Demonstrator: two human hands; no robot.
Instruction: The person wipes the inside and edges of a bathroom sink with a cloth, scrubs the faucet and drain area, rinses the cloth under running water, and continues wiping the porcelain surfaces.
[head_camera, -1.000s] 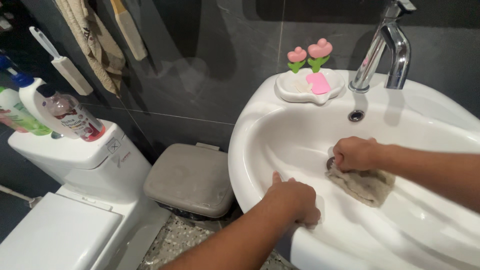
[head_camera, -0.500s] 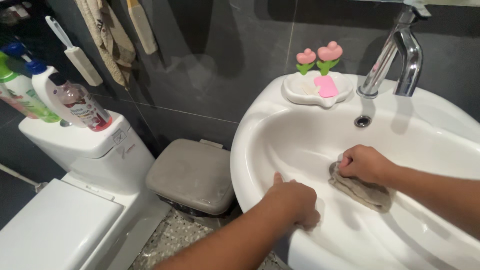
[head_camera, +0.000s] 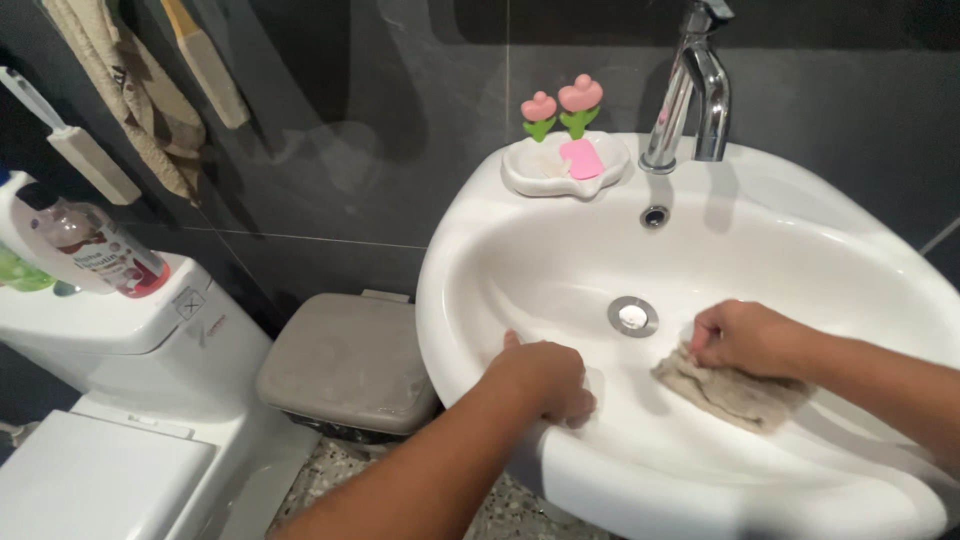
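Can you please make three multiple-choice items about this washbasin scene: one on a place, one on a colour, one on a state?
1. Where does the soap dish stand?
A. on the basin rim, left of the tap
B. on the toilet tank
C. on the floor

2. What colour is the soap in it?
A. green
B. pink
C. blue

3. What is the right hand doing?
A. turning the tap
B. hanging free
C. pressing a cloth on the basin

Key: 1 A, the dish sits on the rim beside the tap. 2 B, the bar is pink. 3 C, the cloth lies under the hand, right of the drain.
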